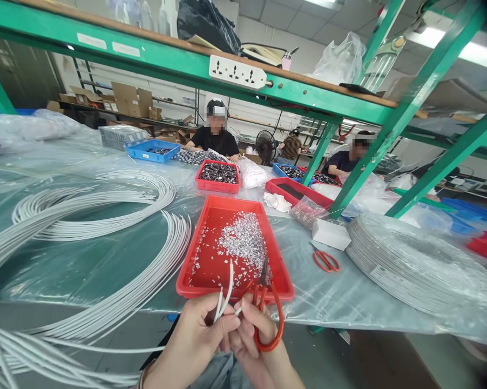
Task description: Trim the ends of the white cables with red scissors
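Note:
At the near edge of the bench, my left hand (198, 337) pinches two white cable ends (226, 292) that stick up over the front rim of a red tray (187, 270). My right hand (254, 340) grips red-handled scissors (268, 308), blades pointing up beside the cable ends. The tray holds a heap of small silvery cut pieces (243, 246). The cables run down from a large loose coil of white cable (85, 254) on my left.
A second pair of red scissors (326, 261) lies right of the tray, beside a white box (330, 233) and a wrapped cable coil (417, 265). More red and blue trays stand farther back. Two people sit at the far side. Green shelf posts rise on the right.

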